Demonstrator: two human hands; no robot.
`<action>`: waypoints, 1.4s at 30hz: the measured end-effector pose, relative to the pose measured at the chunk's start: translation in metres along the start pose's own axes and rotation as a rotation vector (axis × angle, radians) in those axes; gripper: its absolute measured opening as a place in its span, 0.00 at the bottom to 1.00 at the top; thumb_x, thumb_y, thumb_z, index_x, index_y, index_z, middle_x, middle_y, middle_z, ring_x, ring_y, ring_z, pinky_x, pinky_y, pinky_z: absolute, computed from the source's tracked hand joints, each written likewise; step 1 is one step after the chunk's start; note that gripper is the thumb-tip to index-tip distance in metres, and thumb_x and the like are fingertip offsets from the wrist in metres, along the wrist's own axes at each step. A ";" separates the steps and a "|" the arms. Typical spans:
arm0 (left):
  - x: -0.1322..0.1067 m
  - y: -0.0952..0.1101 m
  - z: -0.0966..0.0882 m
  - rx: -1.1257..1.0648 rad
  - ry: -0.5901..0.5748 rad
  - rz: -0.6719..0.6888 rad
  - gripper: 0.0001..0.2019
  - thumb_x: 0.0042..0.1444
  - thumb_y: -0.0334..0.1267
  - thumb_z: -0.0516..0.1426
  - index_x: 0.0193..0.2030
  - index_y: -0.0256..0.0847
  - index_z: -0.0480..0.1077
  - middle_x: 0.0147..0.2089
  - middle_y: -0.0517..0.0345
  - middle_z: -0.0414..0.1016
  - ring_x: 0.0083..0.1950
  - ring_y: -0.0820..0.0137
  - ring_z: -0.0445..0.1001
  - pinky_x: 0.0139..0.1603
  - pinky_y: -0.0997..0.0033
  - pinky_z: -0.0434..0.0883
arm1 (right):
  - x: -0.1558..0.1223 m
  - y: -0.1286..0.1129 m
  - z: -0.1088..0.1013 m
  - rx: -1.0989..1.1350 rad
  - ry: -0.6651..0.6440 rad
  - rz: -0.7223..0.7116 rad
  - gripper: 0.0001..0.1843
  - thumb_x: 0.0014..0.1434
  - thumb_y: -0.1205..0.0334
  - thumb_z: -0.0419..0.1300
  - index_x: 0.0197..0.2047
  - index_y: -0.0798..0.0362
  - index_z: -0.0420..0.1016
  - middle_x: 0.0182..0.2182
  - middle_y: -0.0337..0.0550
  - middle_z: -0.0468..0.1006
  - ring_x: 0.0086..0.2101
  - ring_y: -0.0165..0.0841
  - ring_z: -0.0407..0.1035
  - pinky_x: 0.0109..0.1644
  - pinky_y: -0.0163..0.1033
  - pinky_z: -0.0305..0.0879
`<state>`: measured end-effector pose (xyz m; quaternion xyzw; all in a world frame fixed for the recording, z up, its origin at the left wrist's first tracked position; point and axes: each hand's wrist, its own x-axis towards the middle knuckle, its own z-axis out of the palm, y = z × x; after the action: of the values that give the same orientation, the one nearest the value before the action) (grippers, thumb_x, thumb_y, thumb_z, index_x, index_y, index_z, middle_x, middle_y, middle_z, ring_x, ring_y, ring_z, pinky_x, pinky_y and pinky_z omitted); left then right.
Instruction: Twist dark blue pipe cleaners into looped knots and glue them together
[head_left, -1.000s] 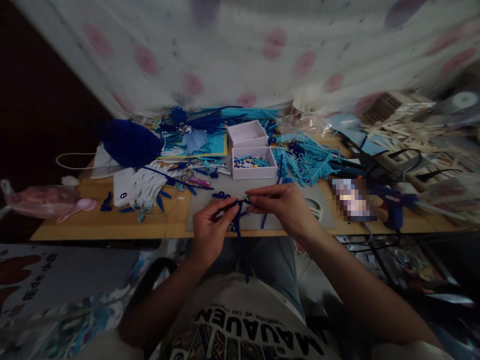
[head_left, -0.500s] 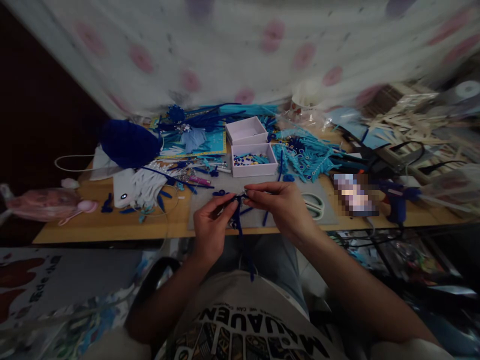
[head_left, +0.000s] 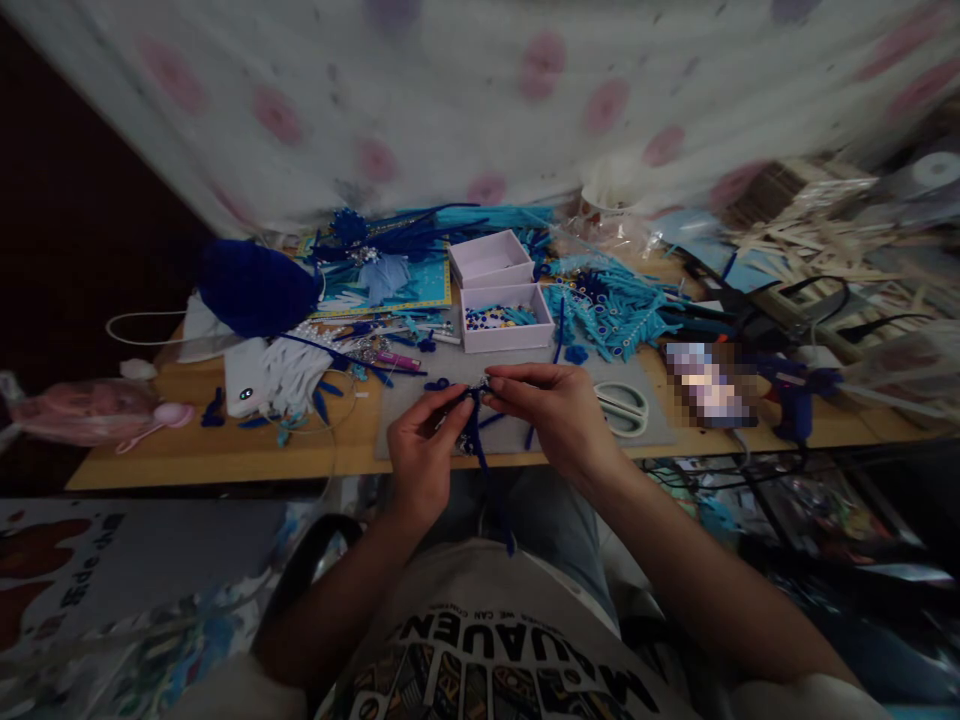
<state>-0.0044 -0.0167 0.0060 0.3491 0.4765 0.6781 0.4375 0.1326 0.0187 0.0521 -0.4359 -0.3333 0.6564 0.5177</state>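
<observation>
Between my two hands, over the near edge of the table, is a dark blue pipe-cleaner piece (head_left: 474, 436) with small silvery bits at its top. A long blue strand of it hangs down towards my lap. My left hand (head_left: 426, 445) pinches the piece between thumb and fingers. Close beside it, my right hand (head_left: 553, 405) is closed in a pinch at the silvery top end; the fingertips hide exactly what they grip. Under the hands lies a grey mat (head_left: 645, 390) with loose blue pipe-cleaner bits on it.
White-handled scissors (head_left: 622, 408) lie right of my hands. Behind stands a white box (head_left: 508, 336) of beads. A blue glue gun (head_left: 795, 400) and a blurred-out phone (head_left: 709, 385) are at right. Left are a dark blue fuzzy bundle (head_left: 255, 285) and a pink spoon (head_left: 169, 415).
Both hands keep their pinch in almost the same place. The hanging blue strand has swung slightly to the right. The view has shifted a little.
</observation>
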 end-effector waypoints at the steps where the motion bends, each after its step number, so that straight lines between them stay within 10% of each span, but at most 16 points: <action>1: 0.000 0.000 0.000 0.007 0.001 0.000 0.10 0.49 0.38 0.71 0.40 0.45 0.84 0.40 0.56 0.84 0.43 0.69 0.80 0.47 0.70 0.75 | 0.000 0.000 0.000 0.000 0.000 0.002 0.17 0.37 0.59 0.80 0.32 0.54 0.87 0.31 0.44 0.85 0.29 0.33 0.78 0.45 0.45 0.78; 19: 0.000 0.001 0.001 -0.004 0.023 -0.034 0.13 0.46 0.39 0.72 0.40 0.43 0.84 0.39 0.56 0.84 0.38 0.70 0.80 0.41 0.72 0.75 | 0.000 -0.002 0.001 0.005 -0.014 0.041 0.18 0.36 0.58 0.80 0.32 0.55 0.86 0.30 0.43 0.84 0.30 0.32 0.79 0.46 0.44 0.79; 42: -0.006 0.000 -0.014 0.030 -0.174 -0.092 0.23 0.49 0.36 0.70 0.54 0.49 0.80 0.55 0.53 0.83 0.57 0.61 0.78 0.58 0.62 0.73 | 0.006 0.005 -0.012 0.032 0.058 -0.005 0.17 0.35 0.57 0.80 0.31 0.53 0.87 0.30 0.43 0.85 0.31 0.33 0.78 0.46 0.43 0.78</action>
<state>-0.0147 -0.0268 0.0011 0.3910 0.4625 0.6172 0.5023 0.1405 0.0234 0.0412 -0.4454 -0.3089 0.6474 0.5358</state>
